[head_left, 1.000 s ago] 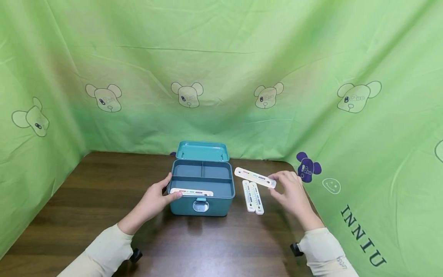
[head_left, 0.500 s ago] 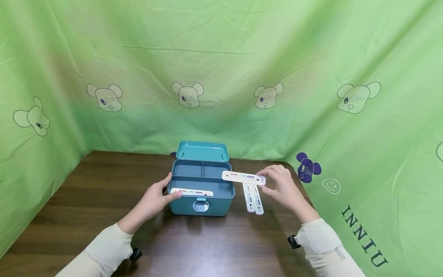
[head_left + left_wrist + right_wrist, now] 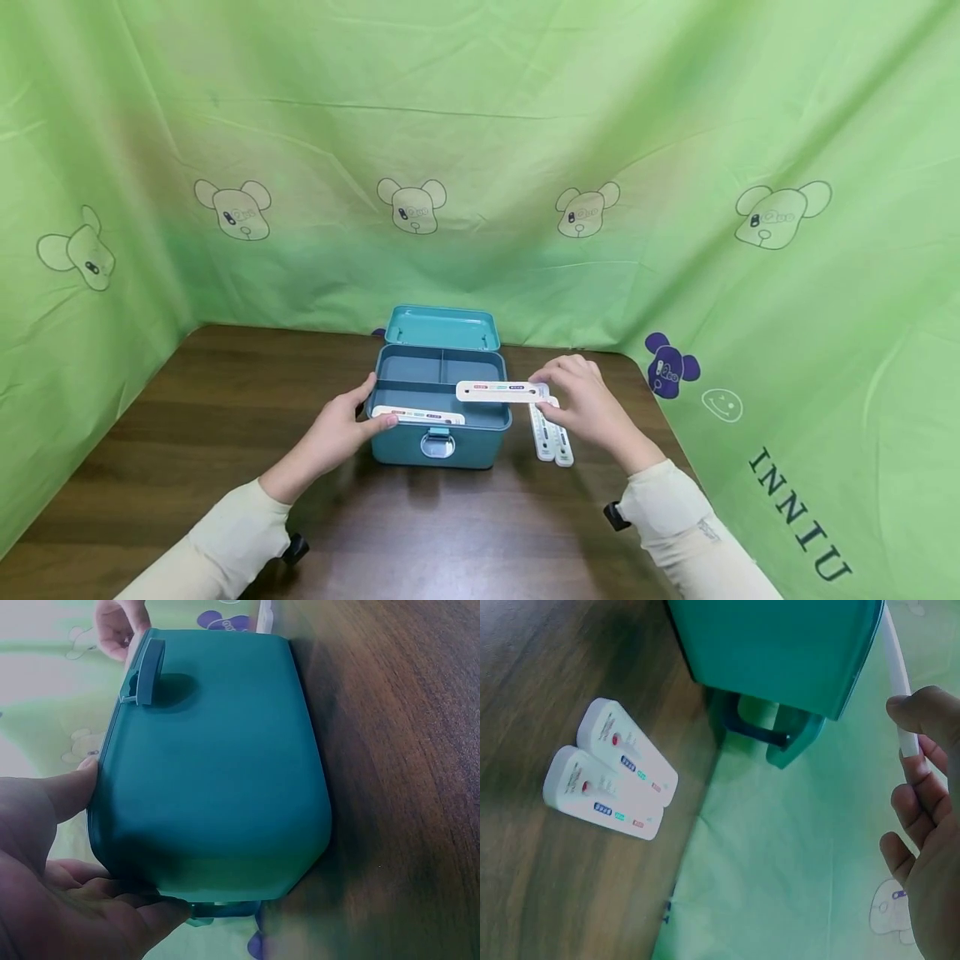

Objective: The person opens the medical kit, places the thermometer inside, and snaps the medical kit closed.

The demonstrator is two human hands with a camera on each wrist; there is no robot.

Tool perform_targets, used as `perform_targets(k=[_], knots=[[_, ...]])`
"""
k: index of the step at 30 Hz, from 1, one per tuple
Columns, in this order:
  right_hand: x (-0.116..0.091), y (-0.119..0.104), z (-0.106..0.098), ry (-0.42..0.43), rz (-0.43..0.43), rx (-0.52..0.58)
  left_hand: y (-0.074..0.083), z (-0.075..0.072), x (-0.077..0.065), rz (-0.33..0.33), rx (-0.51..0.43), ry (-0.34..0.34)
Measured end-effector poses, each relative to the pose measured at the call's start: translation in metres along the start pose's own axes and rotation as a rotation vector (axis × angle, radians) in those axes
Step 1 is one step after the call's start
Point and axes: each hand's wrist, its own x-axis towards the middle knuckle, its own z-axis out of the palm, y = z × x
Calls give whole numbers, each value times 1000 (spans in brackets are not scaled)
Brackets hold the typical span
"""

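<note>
A teal box with its lid tipped back stands on the table. My left hand grips its front left corner, thumb on the front rim and fingers along the side. Between thumb and fingers of my right hand, a white thermometer is pinched by its right end. It lies level over the right part of the box's front compartment. Inside that compartment, another white thermometer rests along the front wall. Two more thermometers lie side by side on the table, right of the box, partly covered by my right hand in the head view.
Two smaller compartments sit behind a divider in the box. On the box's front is a clasp. The brown wooden table meets a green curtain at the back and sides.
My right hand has moved left with the thermometer, from above the table to over the box's front compartment, and the thermometer has turned level. My left hand stays on the box.
</note>
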Motion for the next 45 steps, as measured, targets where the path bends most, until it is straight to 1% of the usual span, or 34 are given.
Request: perform_targets(k=[6, 11, 21, 30, 33, 39, 45], knots=[[10, -5, 2, -64, -2, -11, -1, 0, 1, -2, 3, -1], [19, -9, 4, -127, -4, 0, -1, 0, 2, -5, 11, 0], [36, -13, 3, -218, -60, 1, 0, -1, 3, -10, 9, -10], [50, -17, 2, -360, -77, 84, 1, -1, 2, -14, 9, -10], [53, -18, 2, -393, -66, 106, 2, -1, 2, -14, 8, -10], [58, -19, 4, -440, -14, 151, 3, 0, 2, -17, 9, -9], [64, -20, 6, -475, -10, 182, 4, 0, 1, -33, 6, -5]])
